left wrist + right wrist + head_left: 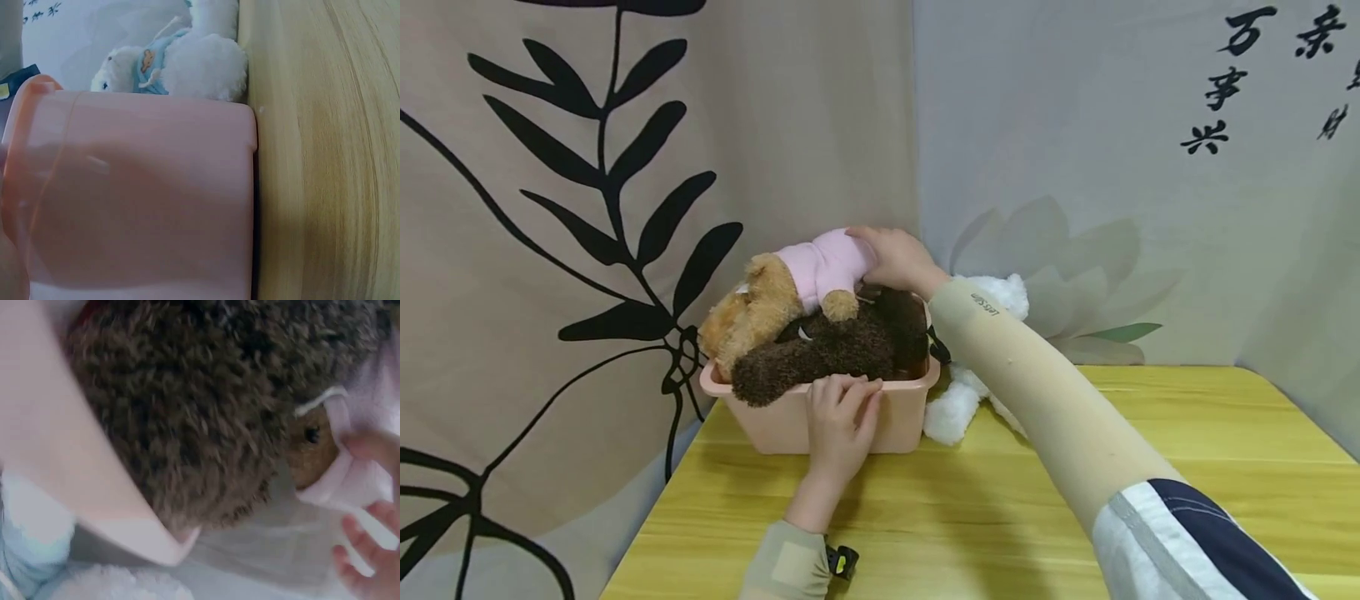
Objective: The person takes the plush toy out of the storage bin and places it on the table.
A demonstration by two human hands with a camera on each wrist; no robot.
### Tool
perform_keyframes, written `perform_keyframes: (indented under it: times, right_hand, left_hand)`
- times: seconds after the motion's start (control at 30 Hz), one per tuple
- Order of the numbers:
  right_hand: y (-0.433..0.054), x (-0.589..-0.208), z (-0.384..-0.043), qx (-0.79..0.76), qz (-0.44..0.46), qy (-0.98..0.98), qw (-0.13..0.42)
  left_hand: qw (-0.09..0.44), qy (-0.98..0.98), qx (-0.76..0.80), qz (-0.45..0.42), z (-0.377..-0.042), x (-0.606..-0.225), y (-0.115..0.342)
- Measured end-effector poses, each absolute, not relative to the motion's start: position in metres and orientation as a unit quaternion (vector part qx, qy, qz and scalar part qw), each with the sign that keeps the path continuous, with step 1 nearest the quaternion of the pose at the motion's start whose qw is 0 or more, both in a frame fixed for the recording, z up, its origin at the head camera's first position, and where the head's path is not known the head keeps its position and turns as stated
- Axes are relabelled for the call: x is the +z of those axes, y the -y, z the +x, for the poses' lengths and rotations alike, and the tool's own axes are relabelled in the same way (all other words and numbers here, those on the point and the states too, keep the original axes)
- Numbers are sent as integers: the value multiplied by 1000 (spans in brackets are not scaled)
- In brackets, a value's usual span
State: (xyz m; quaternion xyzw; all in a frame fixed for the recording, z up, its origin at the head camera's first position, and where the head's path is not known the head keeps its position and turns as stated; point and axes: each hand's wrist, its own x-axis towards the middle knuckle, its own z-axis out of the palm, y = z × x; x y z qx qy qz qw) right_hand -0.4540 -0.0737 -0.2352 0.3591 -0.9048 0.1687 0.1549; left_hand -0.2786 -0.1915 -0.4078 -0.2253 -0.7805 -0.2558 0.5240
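Note:
My right hand (897, 257) holds the head end of a tan plush toy in a pink hoodie (820, 268). In the right wrist view, the thumb presses on the hood (340, 478). This toy lies across the top of a dark brown plush toy (842, 346), which fills a pink plastic bin (775, 427) and hangs partly over its front rim. At the middle of that rim, my left hand (841, 425) grips the edge with its fingertips. The left wrist view shows mostly the bin's wall (144, 187).
Behind the bin's right side, a fluffy white plush toy (951, 410) in a light blue garment (153, 62) sits on the yellow wood-grain table (955, 508). A curtain with black leaves (820, 108) hangs close behind the bin.

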Motion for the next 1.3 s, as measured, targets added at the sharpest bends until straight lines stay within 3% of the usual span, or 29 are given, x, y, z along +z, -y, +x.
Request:
perform_keyframes:
  times: [0.1,0.2,0.43,0.7,0.83,0.97,1.3]
  right_hand:
    - [65,-227,-448,212,338,898,189]
    - [57,-222,-445,234,340,891,188]
    - [58,-240,-450,145,395,897,138]
    - [72,-250,-462,71,413,891,174]
    - [74,-241,-464,81,420,883,193]
    - [63,-224,-459,135,431,876,172]
    - [31,-186,-424,249,440,846,168]
  left_hand:
    - [531,776,-257,-226,-279,-408,191]
    - [535,772,-260,-225,-279,-407,191]
    - [515,783,-262,-230,-275,-408,188]
    - [525,777,-256,-234,-278,-410,188]
    - [524,781,-255,-225,-278,-409,192]
    - [525,780,-255,-227,-278,-408,191]
    - [522,780,-260,-228,-277,-407,190]
